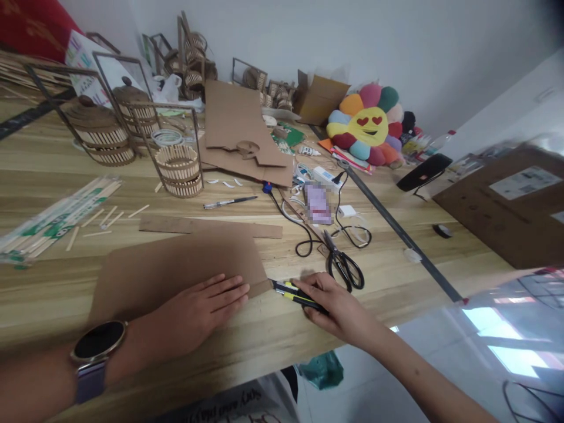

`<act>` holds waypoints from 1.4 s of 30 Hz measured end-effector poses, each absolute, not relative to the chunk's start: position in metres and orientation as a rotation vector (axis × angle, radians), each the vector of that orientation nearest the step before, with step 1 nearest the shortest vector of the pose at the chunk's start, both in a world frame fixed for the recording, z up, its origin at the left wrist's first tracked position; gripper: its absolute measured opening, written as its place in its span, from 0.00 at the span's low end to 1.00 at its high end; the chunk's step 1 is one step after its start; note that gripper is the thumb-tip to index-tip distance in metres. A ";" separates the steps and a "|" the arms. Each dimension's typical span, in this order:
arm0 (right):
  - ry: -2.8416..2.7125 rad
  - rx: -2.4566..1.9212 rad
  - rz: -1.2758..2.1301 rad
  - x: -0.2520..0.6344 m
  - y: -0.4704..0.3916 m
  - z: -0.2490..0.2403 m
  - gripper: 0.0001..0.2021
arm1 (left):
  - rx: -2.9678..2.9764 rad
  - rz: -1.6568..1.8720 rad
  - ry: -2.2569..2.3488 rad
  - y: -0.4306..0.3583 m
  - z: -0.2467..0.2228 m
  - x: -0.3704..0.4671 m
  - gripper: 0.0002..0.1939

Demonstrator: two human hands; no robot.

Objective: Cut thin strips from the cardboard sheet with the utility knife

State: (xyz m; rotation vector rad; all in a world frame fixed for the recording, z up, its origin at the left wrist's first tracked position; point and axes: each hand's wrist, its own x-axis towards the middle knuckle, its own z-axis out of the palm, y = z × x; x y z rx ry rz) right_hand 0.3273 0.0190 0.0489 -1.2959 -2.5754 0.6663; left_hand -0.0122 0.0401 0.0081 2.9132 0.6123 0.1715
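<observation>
My left hand lies flat on a brown cardboard sheet, fingers stretched toward its right edge. A watch is on that wrist. In my right hand is a black and yellow utility knife; its tip points left, at the sheet's lower right corner. Behind the sheet lies a narrow cardboard strip, partly covered by it. Black-handled scissors rest just beyond my right hand. A pen is farther back on the wooden table.
Small slatted baskets with frames stand at the back left, near bagged wooden sticks. Cut cardboard, a phone and cables lie at the middle back. A flower cushion and large box stand right.
</observation>
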 end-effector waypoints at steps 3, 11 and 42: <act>-2.566 -1.301 0.652 0.328 0.013 0.048 0.28 | 2.909 0.170 0.624 0.040 0.008 -0.012 0.34; -2.536 -1.400 0.638 0.323 0.004 0.049 0.27 | 2.898 0.199 0.615 0.040 0.010 -0.011 0.34; -2.505 -1.397 0.622 0.302 0.048 0.047 0.28 | 2.793 0.081 0.470 0.099 0.039 -0.021 0.16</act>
